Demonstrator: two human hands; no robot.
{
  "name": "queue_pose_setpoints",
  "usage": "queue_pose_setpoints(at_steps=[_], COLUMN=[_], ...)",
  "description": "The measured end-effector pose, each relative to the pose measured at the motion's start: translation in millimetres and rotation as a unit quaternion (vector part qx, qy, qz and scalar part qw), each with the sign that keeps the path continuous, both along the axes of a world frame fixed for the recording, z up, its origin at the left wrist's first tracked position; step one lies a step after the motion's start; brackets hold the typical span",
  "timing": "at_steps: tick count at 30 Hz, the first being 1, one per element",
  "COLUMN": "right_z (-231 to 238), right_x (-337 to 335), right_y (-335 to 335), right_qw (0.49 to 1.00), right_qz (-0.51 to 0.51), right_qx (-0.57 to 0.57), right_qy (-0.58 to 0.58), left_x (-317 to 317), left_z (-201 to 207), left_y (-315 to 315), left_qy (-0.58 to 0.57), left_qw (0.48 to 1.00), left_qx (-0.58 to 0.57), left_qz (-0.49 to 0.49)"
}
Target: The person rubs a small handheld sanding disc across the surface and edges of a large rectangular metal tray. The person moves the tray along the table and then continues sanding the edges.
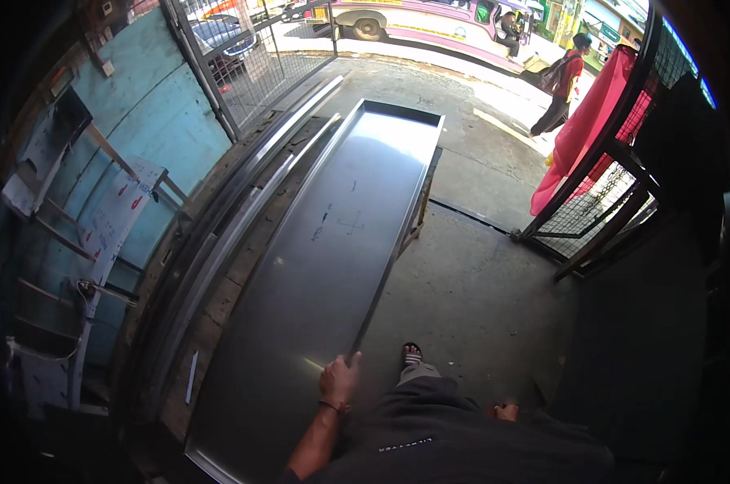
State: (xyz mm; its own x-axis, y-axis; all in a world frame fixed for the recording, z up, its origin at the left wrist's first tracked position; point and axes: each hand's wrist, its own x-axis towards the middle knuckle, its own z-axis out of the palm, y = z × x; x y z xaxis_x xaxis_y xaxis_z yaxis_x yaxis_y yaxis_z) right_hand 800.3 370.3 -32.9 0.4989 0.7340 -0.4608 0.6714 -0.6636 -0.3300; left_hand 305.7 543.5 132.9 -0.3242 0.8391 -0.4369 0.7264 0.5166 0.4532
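A long, shallow sheet-metal tray (300, 298) with raised rims lies lengthwise before me, grey and shiny. Dark marker strokes show on its middle. My left hand (341, 379) is closed over the right rim at the near end, with some fingertips hidden by the edge. Beside my body, to the right of my dark shirt, my right hand (506, 411) hangs low, apart from the tray. It shows only in part, and its fingers are too small and shaded to read.
Long metal bars (244, 177) lie along the tray's left side. A teal wall (131, 105) with leaning frames stands farther left. Mesh gates (256, 73) open onto a street with a pink vehicle (429, 20) and a walking person (563, 85). A red cloth (579, 133) hangs at right.
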Motion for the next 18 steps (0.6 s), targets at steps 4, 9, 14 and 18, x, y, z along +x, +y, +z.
queue_pose_setpoints(at_steps=[4,9,14,18], right_z=[-49,-38,-23,-30], right_x=[52,82,97,96], right_y=[-16,39,64,42], right_qw=[0.991,0.943,0.913,0.914], right_qz=[-0.078,-0.191,-0.229,-0.259], right_qx=[0.076,0.194,0.276,0.26], right_qy=[0.084,0.194,0.193,0.176], left_x=[25,48,82,96], left_z=[5,7,10,7], left_y=[59,133,200,248], left_qy=[0.001,0.02,0.049,0.041], left_qw=[1.0,0.999,0.997,0.996], left_qx=[-0.002,-0.006,-0.016,-0.015], left_qz=[0.014,-0.025,-0.058,-0.076])
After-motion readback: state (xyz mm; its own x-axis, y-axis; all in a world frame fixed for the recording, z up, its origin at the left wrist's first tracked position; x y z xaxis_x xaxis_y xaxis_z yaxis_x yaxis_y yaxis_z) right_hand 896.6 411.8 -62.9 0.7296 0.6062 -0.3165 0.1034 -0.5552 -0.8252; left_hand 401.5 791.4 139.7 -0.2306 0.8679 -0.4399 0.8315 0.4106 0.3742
